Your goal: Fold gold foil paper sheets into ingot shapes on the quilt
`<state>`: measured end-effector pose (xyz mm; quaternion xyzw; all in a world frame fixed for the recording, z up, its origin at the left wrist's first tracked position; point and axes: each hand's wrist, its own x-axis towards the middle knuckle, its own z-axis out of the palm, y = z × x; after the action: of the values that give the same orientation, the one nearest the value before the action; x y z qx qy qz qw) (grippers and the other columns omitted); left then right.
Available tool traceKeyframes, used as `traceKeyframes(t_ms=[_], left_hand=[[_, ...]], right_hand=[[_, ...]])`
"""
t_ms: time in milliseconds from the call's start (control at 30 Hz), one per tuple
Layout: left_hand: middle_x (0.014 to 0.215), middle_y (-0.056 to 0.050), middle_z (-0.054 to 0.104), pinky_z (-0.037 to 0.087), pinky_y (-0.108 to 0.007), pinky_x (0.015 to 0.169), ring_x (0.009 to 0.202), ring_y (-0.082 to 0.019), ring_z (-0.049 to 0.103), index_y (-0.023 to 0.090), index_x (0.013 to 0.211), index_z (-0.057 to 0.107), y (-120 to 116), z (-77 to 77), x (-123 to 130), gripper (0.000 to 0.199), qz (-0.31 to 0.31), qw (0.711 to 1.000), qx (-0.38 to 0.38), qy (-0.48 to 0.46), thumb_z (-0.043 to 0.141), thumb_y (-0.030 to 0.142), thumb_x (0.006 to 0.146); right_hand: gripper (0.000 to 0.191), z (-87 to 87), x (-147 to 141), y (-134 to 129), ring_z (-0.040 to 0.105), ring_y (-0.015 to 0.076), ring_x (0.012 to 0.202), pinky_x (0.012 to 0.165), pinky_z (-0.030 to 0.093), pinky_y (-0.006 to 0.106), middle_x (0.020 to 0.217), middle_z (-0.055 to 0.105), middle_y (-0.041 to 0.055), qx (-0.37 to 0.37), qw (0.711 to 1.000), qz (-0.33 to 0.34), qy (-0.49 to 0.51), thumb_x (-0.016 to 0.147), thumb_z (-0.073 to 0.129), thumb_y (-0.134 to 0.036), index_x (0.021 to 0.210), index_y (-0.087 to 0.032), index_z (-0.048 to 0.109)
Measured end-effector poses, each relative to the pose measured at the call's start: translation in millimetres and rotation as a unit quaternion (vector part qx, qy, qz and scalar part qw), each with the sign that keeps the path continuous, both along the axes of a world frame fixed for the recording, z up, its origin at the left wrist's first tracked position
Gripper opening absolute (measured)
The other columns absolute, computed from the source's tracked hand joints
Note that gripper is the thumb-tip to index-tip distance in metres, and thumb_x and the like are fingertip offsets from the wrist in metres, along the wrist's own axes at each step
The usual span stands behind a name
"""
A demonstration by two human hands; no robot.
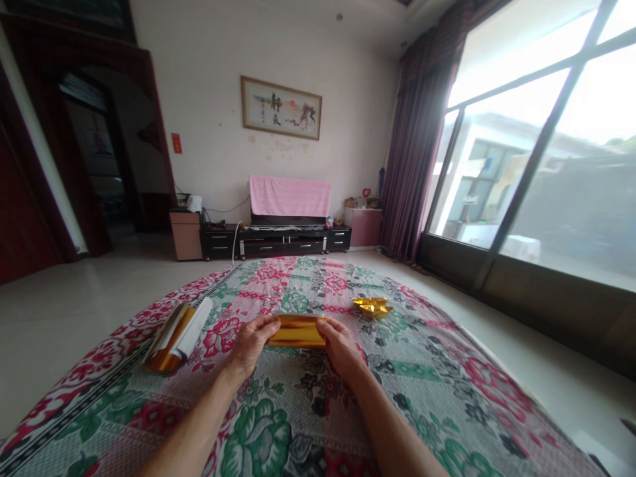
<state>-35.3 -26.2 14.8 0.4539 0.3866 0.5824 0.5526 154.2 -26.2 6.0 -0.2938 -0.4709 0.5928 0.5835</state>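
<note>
- Currently both hands pinch the ends of one piece: L hand point(253, 338) has thumb & index fingertip on its left end, R hand point(339, 341) has its thumb over the right end, other fingers curled behind. Some fingers partly hidden, so can't tell exactly how those sit.
- Btwn them: shiny gold, foil-like rectangular strip point(299, 333), held crosswise in front of the body, over the cloth.
- Step in hand, as I judge it: holding the strip out & squaring it up btwn the two hands.
- Next move prob. calls for a light, even pinch, both ends level; uneven pull could skew or wrinkle it.
- Strip's look: long side runs L to R, bright yellow-gold w/ darker amber bands, esp. along the top; fairly smooth. Can't tell if single layer or doubled.
- Farther right, beyond R hand & apart from it: crumpled-looking, pointed shiny gold folded piece point(372, 307).
- Out left, well apart from L hand: loosely curled bundle of gold & white sheets point(176, 338), near the cloth's edge.
- Under all: red, green & grey floral cloth point(258, 437) w/ rounded far edge.
- Background: pink towel point(291, 195) above low black cabinet point(263, 248).
</note>
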Motion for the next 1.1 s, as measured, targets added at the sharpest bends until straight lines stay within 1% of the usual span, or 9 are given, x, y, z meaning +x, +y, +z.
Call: traceKeyframes(t_ms=[167,267,333,467,567,667,800,900,1100], left_hand=[[0.072,-0.001,0.069,0.048,-0.027,0.068,0.065,-0.016,0.062,0.014,0.084,0.067,0,-1.4,-1,0.03,-0.002,1.0,0.012,0.011,0.07,0.035,0.063],[0.073,-0.001,0.069,0.047,-0.025,0.067,0.066,-0.015,0.062,0.014,0.086,0.067,-1,0.4,0,0.029,-0.007,1.0,0.023,0.018,0.069,0.033,0.064],[0.073,0.0,0.069,0.046,-0.024,0.065,0.065,-0.014,0.061,0.014,0.085,0.067,-2,1.4,1,0.027,-0.008,0.999,0.028,0.019,0.068,0.032,0.065],[0.067,0.001,0.067,0.046,-0.024,0.062,0.061,-0.014,0.06,0.016,0.082,0.067,-1,0.0,1,0.024,0.016,0.999,0.029,0.03,0.067,0.035,0.067],[0.066,0.001,0.067,0.047,-0.026,0.063,0.063,-0.016,0.061,0.016,0.082,0.068,-1,-1.3,1,0.027,0.03,0.998,0.034,0.048,0.066,0.038,0.067],[0.064,-0.001,0.067,0.047,-0.027,0.061,0.064,-0.018,0.062,0.014,0.082,0.069,-2,0.2,2,0.031,0.053,0.995,0.035,0.074,0.067,0.04,0.064],[0.058,-0.001,0.065,0.045,-0.026,0.058,0.061,-0.019,0.06,0.013,0.081,0.071,-4,3.6,3,0.034,0.083,0.992,0.024,0.097,0.069,0.041,0.06],[0.054,0.0,0.063,0.044,-0.025,0.055,0.056,-0.017,0.058,0.013,0.079,0.071,-5,4.2,3,0.035,0.088,0.991,0.023,0.1,0.069,0.042,0.06],[0.055,0.0,0.062,0.043,-0.024,0.055,0.054,-0.015,0.056,0.013,0.077,0.071,-3,2.7,3,0.035,0.099,0.989,0.044,0.101,0.069,0.043,0.059]], right_hand=[[0.025,-1.9,1,2,0.054,0.0141,0.06,0.062,0.043,0.027,0.067,0.062,0.0004,-0.017,1.0,-0.018,0.007,0.067,0.069,-0.041,0.075,-0.017,0.066],[0.024,-0.2,0,1,0.052,0.013,0.058,0.062,0.042,0.027,0.065,0.06,-0.0004,-0.02,1.0,-0.023,0.006,0.067,0.068,-0.039,0.076,-0.017,0.066],[0.024,2.3,-1,-1,0.05,0.0121,0.057,0.06,0.04,0.026,0.064,0.058,-0.0008,-0.02,0.999,-0.04,-0.008,0.067,0.067,-0.039,0.076,-0.016,0.067],[0.022,6.5,-3,-3,0.041,0.0087,0.052,0.053,0.033,0.022,0.056,0.051,-0.0034,-0.006,0.994,-0.093,-0.058,0.066,0.067,-0.038,0.07,-0.016,0.067],[0.024,5.9,-3,-2,0.036,0.0075,0.05,0.05,0.028,0.022,0.054,0.047,-0.004,0.003,0.991,-0.105,-0.08,0.066,0.066,-0.039,0.067,-0.015,0.066],[0.025,4.7,-3,-1,0.035,0.0069,0.05,0.049,0.026,0.021,0.053,0.045,-0.0043,0.004,0.99,-0.109,-0.085,0.066,0.066,-0.04,0.065,-0.015,0.065],[0.026,7.3,-3,-3,0.037,0.0071,0.051,0.049,0.029,0.021,0.054,0.048,-0.0041,-0.008,0.99,-0.114,-0.077,0.063,0.068,-0.04,0.067,-0.014,0.066],[0.028,10.8,-4,-6,0.041,0.008,0.052,0.05,0.032,0.021,0.056,0.052,-0.0029,-0.021,0.992,-0.11,-0.065,0.062,0.069,-0.041,0.069,-0.014,0.067],[0.028,13.3,-4,-9,0.049,0.0109,0.056,0.054,0.038,0.021,0.062,0.06,-0.001,-0.025,0.995,-0.084,-0.04,0.063,0.07,-0.041,0.073,-0.015,0.068]])
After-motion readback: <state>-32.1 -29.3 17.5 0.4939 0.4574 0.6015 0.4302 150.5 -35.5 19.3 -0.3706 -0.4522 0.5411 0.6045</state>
